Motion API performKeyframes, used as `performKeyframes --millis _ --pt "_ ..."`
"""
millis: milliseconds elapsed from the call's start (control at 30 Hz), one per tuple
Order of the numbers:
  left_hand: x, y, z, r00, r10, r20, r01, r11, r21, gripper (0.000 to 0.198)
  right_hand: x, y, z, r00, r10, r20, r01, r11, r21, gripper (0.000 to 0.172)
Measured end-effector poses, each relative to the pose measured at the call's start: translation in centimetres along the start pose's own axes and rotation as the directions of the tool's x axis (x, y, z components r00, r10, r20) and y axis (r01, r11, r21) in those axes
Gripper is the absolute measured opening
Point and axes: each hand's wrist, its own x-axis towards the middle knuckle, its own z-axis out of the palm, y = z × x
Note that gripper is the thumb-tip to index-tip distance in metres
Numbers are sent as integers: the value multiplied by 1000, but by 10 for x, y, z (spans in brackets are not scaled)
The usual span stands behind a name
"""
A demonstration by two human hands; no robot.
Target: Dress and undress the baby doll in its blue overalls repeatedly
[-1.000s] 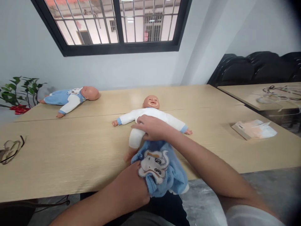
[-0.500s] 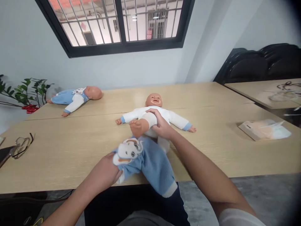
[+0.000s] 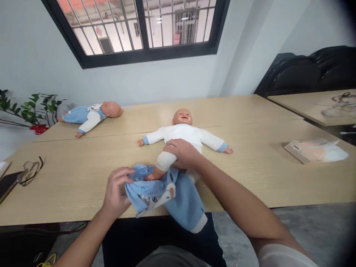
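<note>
Threading doll foot (image 3: 152,176) into blue garment (image 3: 185,200), apparently, low centre; your left hand (image 3: 118,189) grips its edge, right hand (image 3: 183,152) clasps leg (image 3: 165,162). Next: likely ease foot through.

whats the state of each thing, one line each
near doll: on its back, arms spread
blue garment: bunched at the top
left hand: holding blue garment
right hand: gripping near doll's leg
far doll: lying, clothed
glasses: apparently unfolded
tissue pack: apparently open

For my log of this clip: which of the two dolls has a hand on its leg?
The nearer doll, mid-table: the right hand is on its leg. The farther doll, by the plant, is untouched.
</note>
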Motion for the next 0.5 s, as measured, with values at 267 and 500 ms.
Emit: performKeyframes --millis 267,500 --pt "-10 13 17 849 -488 -204 483 872 -76 27 2 -15 6 994 96 -44 -95 995 25 29" --pt "-19 16 36 724 -684 -86 625 705 -335 24 2 -18 13 968 219 -123 -217 976 30 29"
